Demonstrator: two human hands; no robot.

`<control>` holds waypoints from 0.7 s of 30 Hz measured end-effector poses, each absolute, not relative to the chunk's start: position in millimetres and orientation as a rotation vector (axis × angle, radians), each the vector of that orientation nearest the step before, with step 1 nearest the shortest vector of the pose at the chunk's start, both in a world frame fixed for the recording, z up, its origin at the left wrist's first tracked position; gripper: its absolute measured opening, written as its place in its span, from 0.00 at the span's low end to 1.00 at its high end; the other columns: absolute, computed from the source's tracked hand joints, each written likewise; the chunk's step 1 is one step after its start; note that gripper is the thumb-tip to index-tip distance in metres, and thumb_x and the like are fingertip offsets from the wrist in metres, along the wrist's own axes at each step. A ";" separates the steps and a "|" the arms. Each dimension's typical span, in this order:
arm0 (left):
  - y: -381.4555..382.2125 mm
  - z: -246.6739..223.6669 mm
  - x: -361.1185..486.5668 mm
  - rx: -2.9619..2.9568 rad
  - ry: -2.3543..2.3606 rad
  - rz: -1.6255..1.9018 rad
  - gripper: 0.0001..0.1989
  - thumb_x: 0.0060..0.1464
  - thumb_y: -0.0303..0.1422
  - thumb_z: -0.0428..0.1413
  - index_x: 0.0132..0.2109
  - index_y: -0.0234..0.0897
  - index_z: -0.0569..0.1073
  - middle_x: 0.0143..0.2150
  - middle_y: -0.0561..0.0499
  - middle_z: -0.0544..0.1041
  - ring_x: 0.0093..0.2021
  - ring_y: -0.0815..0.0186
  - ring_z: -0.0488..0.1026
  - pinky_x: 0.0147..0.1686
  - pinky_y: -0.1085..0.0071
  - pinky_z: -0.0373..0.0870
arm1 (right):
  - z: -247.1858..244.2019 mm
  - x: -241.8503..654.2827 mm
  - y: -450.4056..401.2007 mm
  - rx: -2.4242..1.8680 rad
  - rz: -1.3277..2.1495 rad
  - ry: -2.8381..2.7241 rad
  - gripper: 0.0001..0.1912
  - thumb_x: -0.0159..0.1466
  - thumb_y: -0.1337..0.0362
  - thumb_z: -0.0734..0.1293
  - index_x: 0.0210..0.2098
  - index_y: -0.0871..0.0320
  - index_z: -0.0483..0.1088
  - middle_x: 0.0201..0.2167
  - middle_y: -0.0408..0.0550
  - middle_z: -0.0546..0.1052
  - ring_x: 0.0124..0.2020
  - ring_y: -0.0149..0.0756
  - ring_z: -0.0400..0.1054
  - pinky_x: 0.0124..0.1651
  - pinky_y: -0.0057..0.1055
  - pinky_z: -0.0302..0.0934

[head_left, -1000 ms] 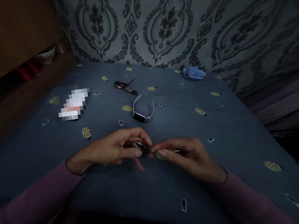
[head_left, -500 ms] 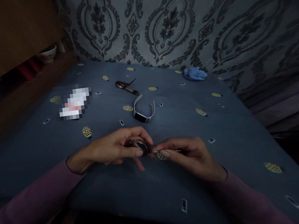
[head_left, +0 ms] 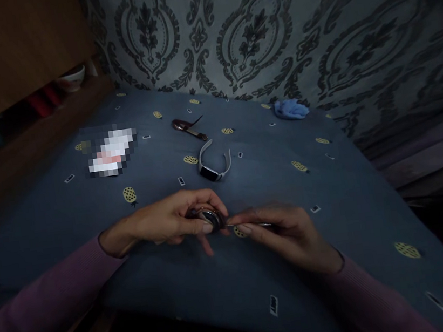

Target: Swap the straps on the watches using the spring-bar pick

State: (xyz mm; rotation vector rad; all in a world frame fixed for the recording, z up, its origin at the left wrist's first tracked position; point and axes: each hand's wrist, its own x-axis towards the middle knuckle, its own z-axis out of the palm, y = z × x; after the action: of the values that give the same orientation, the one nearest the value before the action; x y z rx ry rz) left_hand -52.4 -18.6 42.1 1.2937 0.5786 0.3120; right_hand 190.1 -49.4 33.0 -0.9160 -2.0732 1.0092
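Note:
In my left hand point(head_left: 171, 216) is a round watch point(head_left: 212, 219) with a dark face and a metallic rim, gripped between thumb and fingers. My right hand point(head_left: 291, 235) pinches a thin metal tool point(head_left: 261, 224), whose exact kind I cannot make out. The tool's tip points left and meets or nearly meets the edge of the watch. Just beyond my hands lies a smartwatch point(head_left: 209, 173) with a pale strap, curled open. Behind it is another watch with a brown strap point(head_left: 191, 131).
A blue crumpled cloth point(head_left: 291, 109) lies at the back right by the patterned wall. On the left of the blue tablecloth point(head_left: 172, 287) is a blurred-out white rectangular item point(head_left: 113, 152). A bowl point(head_left: 72, 79) stands on the wooden shelf at the left.
My right hand shifts slightly, its upper edge smeared by motion, with the thin tool still at the watch's edge. My left hand keeps the same grip. The view drifts a little.

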 end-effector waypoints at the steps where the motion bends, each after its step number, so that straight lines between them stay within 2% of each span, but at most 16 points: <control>1: -18.6 41.9 -52.6 1.296 0.582 0.309 0.10 0.60 0.29 0.55 0.49 0.38 0.67 0.45 0.48 0.75 0.31 0.67 0.81 0.11 0.86 0.52 | 33.5 189.9 -49.6 -0.929 0.992 -2.090 0.09 0.68 0.64 0.68 0.43 0.57 0.80 0.34 0.48 0.85 0.31 0.35 0.80 0.32 0.25 0.74; 6: -19.5 42.5 -53.4 1.298 0.603 0.289 0.10 0.60 0.29 0.55 0.49 0.38 0.67 0.45 0.48 0.75 0.30 0.68 0.81 0.11 0.86 0.51 | 35.9 188.7 -49.5 -0.830 0.897 -2.173 0.09 0.70 0.66 0.66 0.45 0.58 0.79 0.32 0.48 0.85 0.29 0.34 0.79 0.31 0.26 0.73; 14: -18.2 42.0 -53.7 1.290 0.563 0.279 0.09 0.62 0.28 0.54 0.49 0.37 0.67 0.45 0.48 0.76 0.30 0.69 0.81 0.12 0.85 0.53 | 34.4 190.8 -51.1 -0.903 0.921 -2.159 0.10 0.69 0.63 0.66 0.45 0.56 0.79 0.32 0.48 0.85 0.28 0.34 0.79 0.29 0.26 0.72; 21: -17.7 40.2 -53.2 1.279 0.562 0.255 0.10 0.61 0.29 0.55 0.49 0.37 0.67 0.45 0.48 0.76 0.29 0.68 0.80 0.11 0.84 0.52 | 39.9 188.2 -45.4 -0.700 0.790 -2.283 0.10 0.70 0.69 0.64 0.46 0.58 0.77 0.29 0.47 0.83 0.25 0.31 0.77 0.29 0.26 0.70</control>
State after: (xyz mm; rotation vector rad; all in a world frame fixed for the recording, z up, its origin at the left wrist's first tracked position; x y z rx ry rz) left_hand -53.2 -17.7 40.2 1.2786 0.5615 0.2547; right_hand 188.2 -45.4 39.9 -0.6996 -2.2827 0.7901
